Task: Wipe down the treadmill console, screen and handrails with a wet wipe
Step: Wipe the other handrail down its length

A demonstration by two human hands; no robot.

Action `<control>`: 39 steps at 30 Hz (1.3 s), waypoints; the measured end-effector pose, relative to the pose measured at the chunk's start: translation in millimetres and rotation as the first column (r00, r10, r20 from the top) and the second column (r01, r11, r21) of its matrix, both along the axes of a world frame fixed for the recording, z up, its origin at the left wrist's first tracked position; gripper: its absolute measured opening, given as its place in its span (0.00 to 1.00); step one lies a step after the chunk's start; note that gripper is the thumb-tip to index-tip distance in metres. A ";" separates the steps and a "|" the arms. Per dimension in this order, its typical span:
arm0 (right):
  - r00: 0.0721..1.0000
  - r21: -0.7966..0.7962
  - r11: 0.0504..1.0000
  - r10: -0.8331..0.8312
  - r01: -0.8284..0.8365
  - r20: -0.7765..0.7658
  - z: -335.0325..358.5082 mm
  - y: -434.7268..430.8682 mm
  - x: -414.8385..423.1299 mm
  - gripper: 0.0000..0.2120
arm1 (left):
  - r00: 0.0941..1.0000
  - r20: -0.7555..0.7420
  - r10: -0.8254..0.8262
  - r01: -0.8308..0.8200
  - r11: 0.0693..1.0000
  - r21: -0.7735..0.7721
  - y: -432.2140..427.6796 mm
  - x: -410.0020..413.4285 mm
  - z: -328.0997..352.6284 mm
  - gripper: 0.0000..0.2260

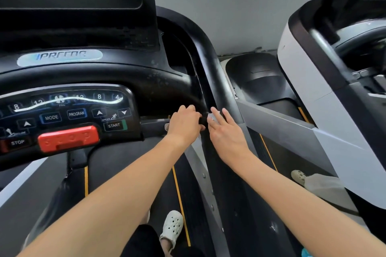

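The treadmill console [69,115] with lit buttons and a red stop clip fills the left; its dark screen [71,4] stands above. The black right handrail [208,64] curves down through the middle. My left hand [184,123] curls around the inner black grip bar beside the console. Just to its right, my right hand [226,131] lies with straight fingers on the handrail, pressing a small white wet wipe [213,116] under its fingertips. Most of the wipe is hidden by the fingers.
A second treadmill [325,94] with white side panels stands close on the right. Its belt [269,81] lies between the two machines. My foot in a white clog [172,227] stands on the belt below; another person's clog [298,176] shows at the right.
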State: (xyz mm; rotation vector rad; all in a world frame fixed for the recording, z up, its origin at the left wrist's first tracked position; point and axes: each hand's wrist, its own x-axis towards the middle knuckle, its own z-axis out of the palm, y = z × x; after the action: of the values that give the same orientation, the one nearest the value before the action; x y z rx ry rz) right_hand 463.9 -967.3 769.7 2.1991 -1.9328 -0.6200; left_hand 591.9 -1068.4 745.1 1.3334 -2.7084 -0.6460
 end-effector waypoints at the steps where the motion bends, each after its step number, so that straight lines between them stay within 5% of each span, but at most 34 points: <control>1: 0.999 -0.044 0.999 -0.020 0.021 0.041 1.8 -7.7 -2.4 0.21 | 1.000 0.009 -0.009 0.009 1.000 -0.005 0.1 0.2 0.0 0.18; 7: 0.880 -0.240 0.949 -0.069 0.203 0.471 2.8 -15.7 -12.4 0.16 | 0.999 0.047 -0.015 0.017 0.999 -0.032 2.1 -2.1 2.7 0.13; 14: 0.809 -0.322 0.893 -0.074 0.314 0.584 -1.5 4.0 -27.4 0.19 | 0.993 0.107 -0.040 0.051 0.994 -0.098 7.4 -13.7 15.5 0.09; 18: 0.589 -0.173 0.791 -0.271 0.587 0.762 7.0 -26.2 -33.1 0.19 | 0.987 0.154 -0.039 0.056 0.992 -0.113 5.2 -17.3 16.8 0.08; 21: 0.550 -0.175 0.722 -0.324 0.669 0.770 2.1 -20.7 -33.7 0.17 | 0.985 0.172 -0.031 0.046 0.995 -0.088 2.8 -19.7 17.0 0.06; 32: 0.482 -0.147 0.717 -0.288 0.682 0.828 -5.0 -46.5 -45.7 0.10 | 0.970 0.241 -0.009 0.040 0.991 -0.124 -0.1 -30.2 21.2 0.01; 37: 0.376 -0.075 0.716 -0.271 0.694 0.886 2.2 -49.9 -46.1 0.07 | 0.976 0.216 -0.023 0.049 0.992 -0.116 -4.2 -27.3 16.3 0.08; 39: 0.404 -0.115 0.728 -0.235 0.676 0.884 -0.9 -30.5 -39.5 0.08 | 0.980 0.199 -0.018 0.038 0.994 -0.098 -4.7 -26.8 14.5 0.10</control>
State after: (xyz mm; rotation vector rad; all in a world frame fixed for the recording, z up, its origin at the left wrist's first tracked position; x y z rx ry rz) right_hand 424.4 -997.8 768.7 1.6617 -2.7682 1.0495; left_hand 565.1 -1073.1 759.6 1.4073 -2.8747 -0.3902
